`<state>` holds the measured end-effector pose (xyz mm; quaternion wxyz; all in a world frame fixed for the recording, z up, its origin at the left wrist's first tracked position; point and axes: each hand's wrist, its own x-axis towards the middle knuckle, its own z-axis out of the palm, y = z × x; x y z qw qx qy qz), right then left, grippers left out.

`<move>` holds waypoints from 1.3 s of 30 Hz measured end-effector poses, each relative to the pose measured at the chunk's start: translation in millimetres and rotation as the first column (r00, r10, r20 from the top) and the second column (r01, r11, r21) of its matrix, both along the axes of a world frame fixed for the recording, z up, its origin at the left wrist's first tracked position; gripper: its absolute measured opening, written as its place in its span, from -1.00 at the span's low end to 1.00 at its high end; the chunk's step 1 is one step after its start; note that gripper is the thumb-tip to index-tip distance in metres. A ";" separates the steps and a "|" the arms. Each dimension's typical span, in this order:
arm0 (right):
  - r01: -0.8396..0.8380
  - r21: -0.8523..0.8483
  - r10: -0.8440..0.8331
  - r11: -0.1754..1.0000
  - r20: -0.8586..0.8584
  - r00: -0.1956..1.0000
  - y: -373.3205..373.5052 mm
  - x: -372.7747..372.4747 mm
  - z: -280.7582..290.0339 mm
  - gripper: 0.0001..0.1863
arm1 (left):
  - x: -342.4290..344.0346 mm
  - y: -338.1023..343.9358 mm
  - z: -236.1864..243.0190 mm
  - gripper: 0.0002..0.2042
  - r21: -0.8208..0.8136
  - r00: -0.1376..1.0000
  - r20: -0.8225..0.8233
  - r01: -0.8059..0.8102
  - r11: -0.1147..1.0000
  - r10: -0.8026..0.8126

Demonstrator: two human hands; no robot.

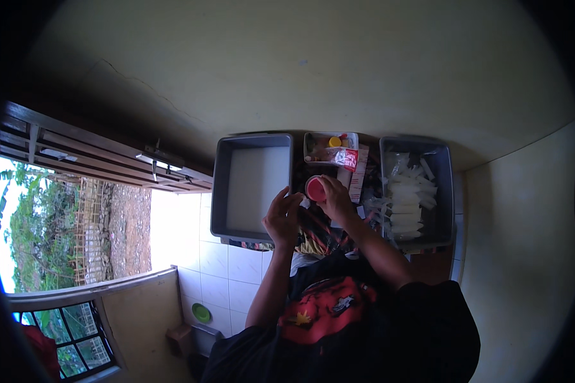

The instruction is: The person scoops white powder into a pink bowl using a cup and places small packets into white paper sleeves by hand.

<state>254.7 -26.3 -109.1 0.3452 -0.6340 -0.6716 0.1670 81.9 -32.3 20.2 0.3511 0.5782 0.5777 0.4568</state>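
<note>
Right hand [336, 199] gripping small round red-lidded container [315, 188], left hand [283, 217] pinching something tiny and white beside it, between grey plastic tub [222, 191] and grey tub of clear plastic packets [448, 185]

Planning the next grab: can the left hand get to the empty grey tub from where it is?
Probably yes. The left hand sits right at the near edge of the grey tub, with nothing between them. It seems to pinch something small beside the red lid, so it isn't free.

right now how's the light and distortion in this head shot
Head view: strong fisheye bends the door frame and leaves black corners; daylight outside blows out the floor tiles, while both hands and the grey trays sit dim but readable.
</note>
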 end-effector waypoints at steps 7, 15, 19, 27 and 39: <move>-0.035 -0.020 0.035 0.999 0.023 0.999 7.8 6.0 -17.8 -0.08 | 2.7 0.3 0.3 -0.71 -0.107 0.994 0.106 -0.023 0.994 0.034; 0.033 0.048 -0.031 0.998 -0.047 0.998 -5.3 5.3 27.2 -0.33 | -3.4 11.1 15.1 -0.74 -0.068 0.999 0.028 0.043 0.997 -0.042; -0.071 0.121 0.093 0.990 -0.190 0.977 -25.2 -5.8 89.3 -0.50 | -6.4 14.8 20.3 -0.74 -0.016 0.992 0.073 0.108 0.994 -0.106; 0.041 0.216 -0.003 0.975 -0.174 0.985 -26.3 -42.4 139.1 -0.82 | -24.7 23.5 46.5 -0.79 0.173 0.955 0.064 0.276 0.945 -0.291; 0.057 0.066 -0.030 0.996 -0.355 0.934 -56.4 -69.6 188.6 -0.80 | -55.3 13.4 -7.5 -0.68 0.203 0.723 0.018 0.673 0.711 -0.690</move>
